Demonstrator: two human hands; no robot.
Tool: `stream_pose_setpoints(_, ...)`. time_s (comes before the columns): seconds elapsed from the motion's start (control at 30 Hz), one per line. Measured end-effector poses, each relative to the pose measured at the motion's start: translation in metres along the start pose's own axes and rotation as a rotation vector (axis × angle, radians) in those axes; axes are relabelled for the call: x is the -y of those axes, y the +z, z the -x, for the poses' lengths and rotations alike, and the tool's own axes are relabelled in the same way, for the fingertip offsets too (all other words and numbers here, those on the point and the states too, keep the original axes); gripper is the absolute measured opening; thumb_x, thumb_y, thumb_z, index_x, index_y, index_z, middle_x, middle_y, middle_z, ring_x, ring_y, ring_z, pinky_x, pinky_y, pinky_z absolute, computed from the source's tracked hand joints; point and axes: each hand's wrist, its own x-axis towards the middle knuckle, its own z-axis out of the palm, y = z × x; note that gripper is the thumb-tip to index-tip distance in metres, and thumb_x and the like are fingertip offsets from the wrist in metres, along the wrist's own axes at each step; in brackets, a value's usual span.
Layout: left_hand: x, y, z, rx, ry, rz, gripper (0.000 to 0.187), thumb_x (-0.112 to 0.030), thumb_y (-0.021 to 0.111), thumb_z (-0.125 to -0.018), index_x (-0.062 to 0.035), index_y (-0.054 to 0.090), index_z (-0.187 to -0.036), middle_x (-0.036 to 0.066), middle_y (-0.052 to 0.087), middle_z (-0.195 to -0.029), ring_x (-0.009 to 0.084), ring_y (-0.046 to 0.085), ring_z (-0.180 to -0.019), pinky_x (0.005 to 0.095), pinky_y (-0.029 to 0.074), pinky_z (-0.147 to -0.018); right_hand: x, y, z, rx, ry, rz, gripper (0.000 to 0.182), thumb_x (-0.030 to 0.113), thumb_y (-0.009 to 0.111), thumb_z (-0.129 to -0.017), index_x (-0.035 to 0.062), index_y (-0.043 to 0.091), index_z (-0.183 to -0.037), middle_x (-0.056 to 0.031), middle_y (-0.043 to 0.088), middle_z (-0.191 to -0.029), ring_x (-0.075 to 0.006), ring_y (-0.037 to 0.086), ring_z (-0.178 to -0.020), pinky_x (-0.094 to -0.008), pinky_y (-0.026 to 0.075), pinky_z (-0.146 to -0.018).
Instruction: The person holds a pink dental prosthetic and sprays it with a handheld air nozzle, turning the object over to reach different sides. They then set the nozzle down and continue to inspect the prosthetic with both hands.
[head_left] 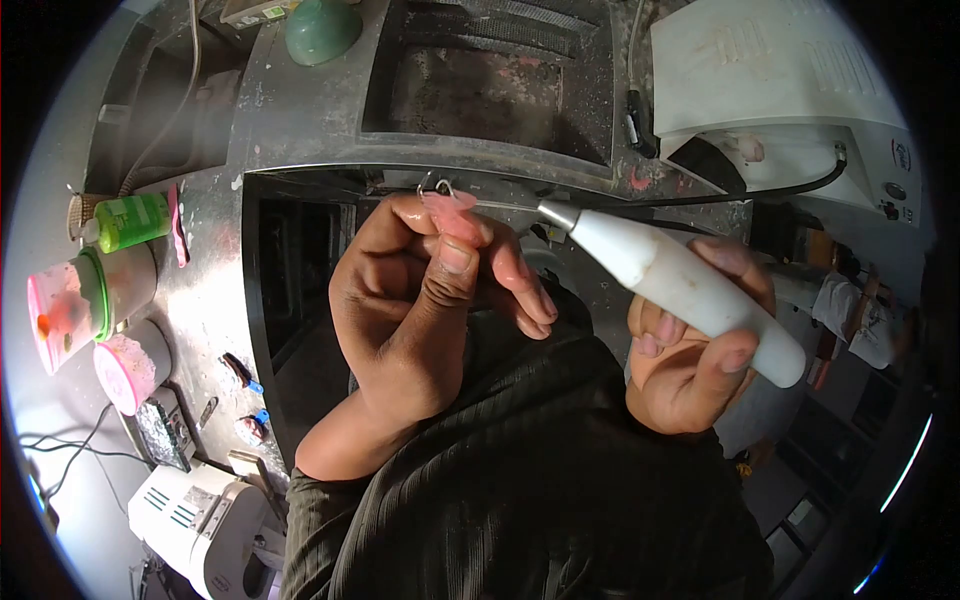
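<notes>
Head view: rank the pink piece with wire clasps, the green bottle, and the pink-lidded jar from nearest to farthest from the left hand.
1. Pink piece with wire clasps: pinched in the left hand's fingertips.
2. Green bottle: far left on the bench, lying on its side.
3. Pink-lidded jar: at the left edge, slightly beyond the bottle.

A small pink acrylic piece with wire clasps (447,200) is pinched between the fingertips of the left hand (420,300), held up just in front of the dark metal bench's front edge. A white pen-shaped handpiece (680,285) lies slanted in the right hand (690,360), its thin metal tip touching the pink piece.
</notes>
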Motion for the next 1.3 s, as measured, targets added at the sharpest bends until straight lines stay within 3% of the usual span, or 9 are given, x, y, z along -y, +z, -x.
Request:
stream_pose_setpoints(0.1,-0.001,-0.001,0.0,0.003,-0.027,0.054,0.019,-0.012,0.051,-0.101,0.0012,0.046,-0.113,0.018,0.061,-0.082,0.026,0.066,-0.067,0.036,0.058,-0.058,-0.002,-0.004,0.003,0.069,0.001,-0.005,0.064,0.051,0.062,-0.092,-0.0063,0.053,-0.119,-0.0141,0.062,-0.095,-0.0076,0.052,-0.06,-0.0215,0.045,-0.054)
stream_pose_setpoints(0.17,-0.001,-0.001,0.0,-0.014,-0.04,0.049,0.022,-0.013,0.053,-0.101,0.0026,0.046,-0.115,0.018,0.061,-0.082,0.0267,0.066,-0.067,0.0362,0.058,-0.058,-0.005,-0.004,0.001,0.179,-0.116,0.115,0.062,0.043,0.042,-0.102,-0.0148,0.041,-0.124,-0.0088,0.051,-0.07,-0.0122,0.044,-0.054,-0.0234,0.038,-0.047)
stream_pose_setpoints(0.3,-0.002,0.003,-0.001,-0.064,-0.034,0.021,0.014,-0.015,0.047,-0.102,-0.0018,0.05,-0.105,0.014,0.059,-0.079,0.0276,0.064,-0.059,0.0355,0.056,-0.05,-0.006,-0.005,-0.006,0.237,-0.186,0.183,0.057,0.038,0.039,-0.103,-0.0156,0.041,-0.123,-0.01,0.052,-0.07,-0.0115,0.045,-0.053,-0.0226,0.038,-0.046)
stream_pose_setpoints(0.4,0.0,-0.002,0.0,0.006,-0.03,0.076,0.03,-0.014,0.055,-0.1,0.0039,0.044,-0.121,0.018,0.062,-0.082,0.0282,0.066,-0.067,0.0373,0.058,-0.058,-0.008,-0.005,-0.008,0.258,-0.261,0.242,0.055,0.035,0.037,-0.104,-0.0165,0.04,-0.123,-0.0105,0.052,-0.068,-0.0111,0.045,-0.051,-0.022,0.038,-0.045)
stream_pose_setpoints(0.8,0.003,-0.002,0.0,0.033,-0.018,0.134,0.025,-0.012,0.052,-0.101,0.0031,0.045,-0.12,0.019,0.062,-0.085,0.0279,0.066,-0.069,0.0379,0.058,-0.06,0.0,-0.002,-0.002,0.159,-0.113,0.068,0.064,0.047,0.039,-0.103,-0.0134,0.04,-0.126,-0.0065,0.052,-0.074,-0.011,0.043,-0.053,-0.0219,0.036,-0.047)
stream_pose_setpoints(0.9,0.004,-0.001,-0.005,-0.009,-0.005,0.035,0.016,-0.015,0.05,-0.101,0.0012,0.048,-0.104,0.017,0.058,-0.082,0.0294,0.064,-0.063,0.038,0.058,-0.055,-0.004,0.002,-0.001,0.005,-0.122,-0.091,0.065,0.048,0.039,-0.102,-0.0118,0.039,-0.128,-0.0064,0.051,-0.075,-0.0119,0.043,-0.052,-0.022,0.036,-0.047)
stream_pose_setpoints(0.97,0.005,-0.006,-0.005,0.032,0.005,-0.009,0.018,-0.014,0.049,-0.1,0.0036,0.049,-0.103,0.02,0.057,-0.085,0.0299,0.065,-0.067,0.039,0.059,-0.058,-0.005,-0.003,-0.003,-0.011,-0.134,-0.02,0.065,0.048,0.039,-0.102,-0.011,0.039,-0.129,-0.0063,0.05,-0.074,-0.0125,0.042,-0.051,-0.022,0.036,-0.046)
stream_pose_setpoints(1.03,0.004,-0.008,-0.005,0.063,-0.012,0.036,0.017,-0.012,0.049,-0.098,0.0038,0.05,-0.102,0.02,0.057,-0.089,0.0301,0.066,-0.07,0.0391,0.059,-0.059,-0.003,-0.007,-0.003,-0.013,-0.06,-0.045,0.064,0.051,0.051,-0.097,-0.0094,0.048,-0.119,-0.0082,0.055,-0.079,-0.0087,0.047,-0.058,-0.0202,0.04,-0.048)
stream_pose_setpoints(1.3,0.013,-0.024,-0.007,0.089,0.034,0.041,0.016,0.003,0.059,-0.092,0.0016,0.051,-0.106,0.018,0.062,-0.098,0.0289,0.068,-0.081,0.0394,0.06,-0.074,-0.008,-0.01,-0.004,-0.025,-0.099,-0.12,0.056,0.041,0.048,-0.101,-0.011,0.047,-0.122,-0.007,0.053,-0.073,-0.0092,0.046,-0.057,-0.0206,0.04,-0.049)
